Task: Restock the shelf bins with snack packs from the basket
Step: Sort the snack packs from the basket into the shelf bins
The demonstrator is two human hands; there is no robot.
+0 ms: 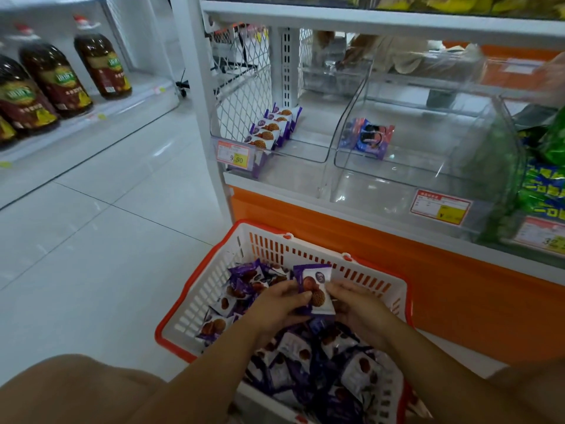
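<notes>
Above basket (201,298), left hand (275,309) and right hand (359,304) hold upright snack pack (315,287).

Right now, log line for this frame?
phase: pick | left hand: grips snack pack | right hand: grips same pack | over basket | left bin: part-filled

Bare forearms (211,365), left hand (276,307) and right hand (357,304) — plain tan garment (70,390) at lower left.

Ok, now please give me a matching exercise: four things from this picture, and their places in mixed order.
1. held snack pack
2. oil bottles
3. blue pack
4. basket

A. on the floor
B. in the middle clear bin
C. between left hand and right hand
D. on the left shelf

Pairs: 1-C, 2-D, 3-B, 4-A
</notes>
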